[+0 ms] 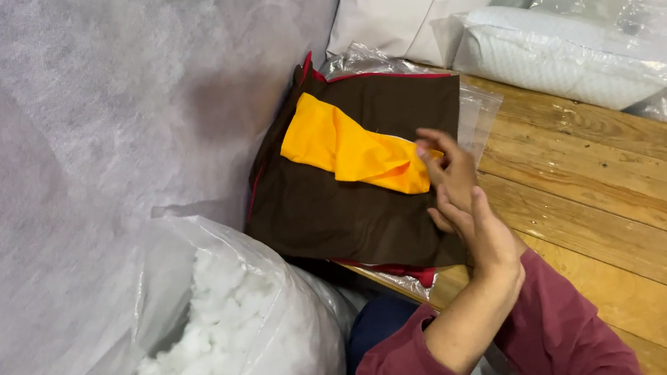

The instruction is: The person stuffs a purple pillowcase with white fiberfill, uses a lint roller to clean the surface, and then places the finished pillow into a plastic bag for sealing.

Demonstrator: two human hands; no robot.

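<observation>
- Orange cloth (350, 152), one piece, lies crumpled on top of a dark brown cloth (335, 203) in the middle of the frame; its right end sits at the fingertips of the hands.
- The brown cloth is one flat piece with a thin red edge showing along its top and left sides and at its lower right corner. It rests on a clear plastic bag (478, 110) that sticks out at the upper right of it.
- Two hands are in view, pressed close together right of centre, both coming up from the bottom of the frame in dark red sleeves (556, 337).
- The right hand (451, 171) is the farther one; its fingers are curled and pinch the right end of the orange cloth.
- The left hand (489, 234) lies in front of it, fingers straight and together, loose, holding nothing that I can see; whether it touches the cloth I cannot tell.
- One wooden counter (617, 211) of light planks fills the right side and carries the cloths.
- One clear bag of white stuffing (226, 334) stands at the lower left, just beside the brown cloth.
- Grey-white fleece sheet (86, 113) covers the whole left side.
- Two white pillows at the upper right: a plain one (406, 8) and one wrapped in plastic (555, 51).
</observation>
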